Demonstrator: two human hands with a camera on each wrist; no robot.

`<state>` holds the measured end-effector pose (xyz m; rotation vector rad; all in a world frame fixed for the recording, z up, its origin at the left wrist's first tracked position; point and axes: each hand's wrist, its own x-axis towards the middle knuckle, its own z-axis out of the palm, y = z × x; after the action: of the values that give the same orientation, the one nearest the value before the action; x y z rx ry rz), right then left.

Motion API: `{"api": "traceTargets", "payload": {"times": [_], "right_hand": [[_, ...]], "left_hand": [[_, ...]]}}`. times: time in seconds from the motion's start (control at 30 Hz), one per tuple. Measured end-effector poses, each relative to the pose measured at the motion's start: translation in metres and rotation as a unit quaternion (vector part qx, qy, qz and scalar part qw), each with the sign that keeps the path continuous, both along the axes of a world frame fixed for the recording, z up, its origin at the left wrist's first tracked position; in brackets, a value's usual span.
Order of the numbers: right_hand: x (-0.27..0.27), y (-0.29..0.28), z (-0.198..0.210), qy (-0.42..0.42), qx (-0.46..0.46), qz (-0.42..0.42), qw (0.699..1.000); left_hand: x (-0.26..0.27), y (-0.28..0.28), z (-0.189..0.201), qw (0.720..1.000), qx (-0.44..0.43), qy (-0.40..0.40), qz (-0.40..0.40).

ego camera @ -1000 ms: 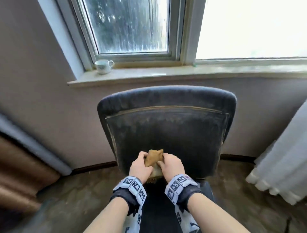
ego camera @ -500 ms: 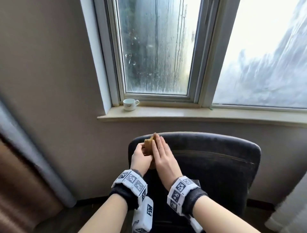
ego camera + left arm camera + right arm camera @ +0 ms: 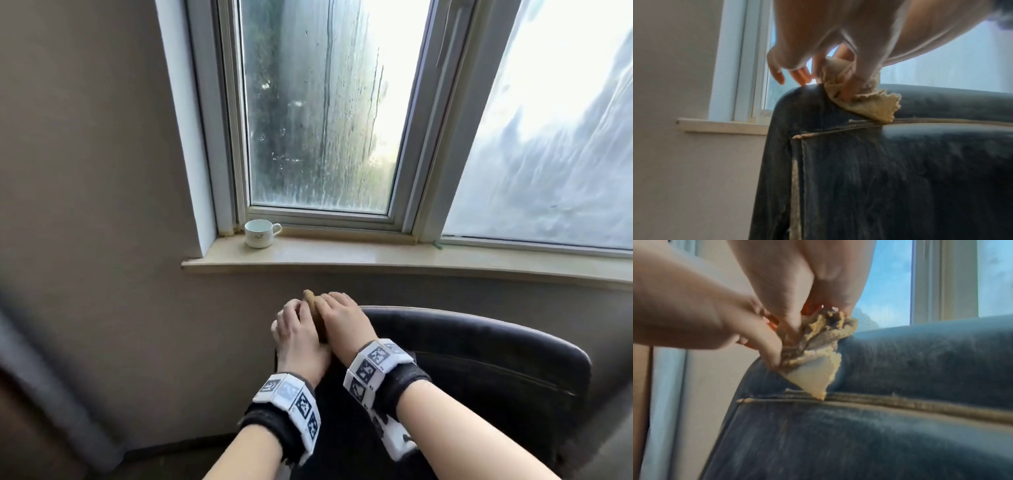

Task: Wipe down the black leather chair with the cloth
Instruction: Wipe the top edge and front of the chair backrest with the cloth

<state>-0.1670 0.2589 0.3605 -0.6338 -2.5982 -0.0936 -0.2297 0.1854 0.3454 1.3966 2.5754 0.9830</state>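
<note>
Worn leather chair (image 3: 900, 178), nubbly cloth (image 3: 865, 105)

I find no text I can read anywhere in my three views. The wristbands (image 3: 294, 401) on both arms carry black-and-white square marker patterns, but these are coded blocks, not letters or digits. The cup (image 3: 259, 233) on the sill (image 3: 376, 255) has a few small dark marks on its side; from my head view they are too small to make out as words or a logo. The chair (image 3: 479, 359), the cloth (image 3: 818, 344) and the window frame (image 3: 416, 137) show no label, brand or number that I can see in either wrist view.
</note>
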Motion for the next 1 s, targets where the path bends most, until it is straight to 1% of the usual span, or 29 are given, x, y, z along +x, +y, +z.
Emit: {"api": "traceTargets", "payload": {"times": [0.07, 0.13, 0.2, 0.27, 0.33, 0.4, 0.43, 0.47, 0.53, 0.57, 0.6, 0.67, 0.77, 0.87, 0.97, 1.0], "right_hand": [[0.003, 0.009, 0.006, -0.050, -0.036, 0.031, 0.998], [0.009, 0.013, 0.014, -0.098, -0.084, 0.026, 0.991], [0.025, 0.017, 0.019, -0.074, -0.137, 0.003, 0.988], [0.043, 0.028, 0.028, -0.061, -0.178, -0.042, 0.981], [0.060, 0.047, 0.044, -0.055, -0.215, -0.114, 0.968], [0.073, 0.066, 0.060, -0.017, -0.250, -0.161, 0.955], [0.075, 0.070, 0.065, -0.007, -0.262, -0.154, 0.953], [0.074, 0.069, 0.069, -0.018, -0.277, -0.119, 0.953], [0.066, 0.056, 0.062, -0.102, -0.297, -0.039, 0.949], [0.063, 0.049, 0.054, -0.130, -0.285, -0.021, 0.949], [0.061, 0.046, 0.046, -0.128, -0.267, -0.016, 0.955], [0.062, 0.050, 0.037, -0.068, -0.262, -0.023, 0.962], [0.067, 0.056, 0.034, 0.006, -0.293, -0.034, 0.956], [0.064, 0.054, 0.035, 0.061, -0.320, -0.054, 0.944], [0.068, 0.065, 0.038, 0.130, -0.320, -0.138, 0.928], [0.074, 0.069, 0.041, 0.142, -0.328, -0.148, 0.922]], "left_hand": [[-0.003, 0.006, -0.005, 0.998, -0.058, -0.004, -0.016], [-0.010, 0.008, -0.008, 0.993, -0.102, -0.013, -0.054], [-0.010, 0.011, -0.008, 0.988, -0.133, 0.046, -0.056], [-0.005, 0.015, -0.007, 0.982, -0.149, 0.107, -0.041], [-0.001, 0.020, -0.006, 0.978, -0.157, 0.137, -0.032], [-0.001, 0.022, -0.001, 0.973, -0.177, 0.151, -0.018], [-0.001, 0.024, 0.001, 0.971, -0.184, 0.154, -0.019], [0.002, 0.027, 0.002, 0.969, -0.184, 0.161, -0.027], [0.012, 0.034, 0.004, 0.970, -0.171, 0.163, -0.057], [0.018, 0.037, 0.003, 0.972, -0.164, 0.157, -0.062], [0.023, 0.039, 0.000, 0.974, -0.153, 0.156, -0.053], [0.026, 0.042, -0.004, 0.974, -0.141, 0.172, -0.032], [0.026, 0.042, -0.006, 0.973, -0.137, 0.183, -0.028], [0.028, 0.041, -0.005, 0.972, -0.136, 0.187, -0.030], [0.025, 0.038, -0.005, 0.973, -0.141, 0.181, -0.024], [0.023, 0.036, -0.006, 0.973, -0.147, 0.178, -0.019]]}}
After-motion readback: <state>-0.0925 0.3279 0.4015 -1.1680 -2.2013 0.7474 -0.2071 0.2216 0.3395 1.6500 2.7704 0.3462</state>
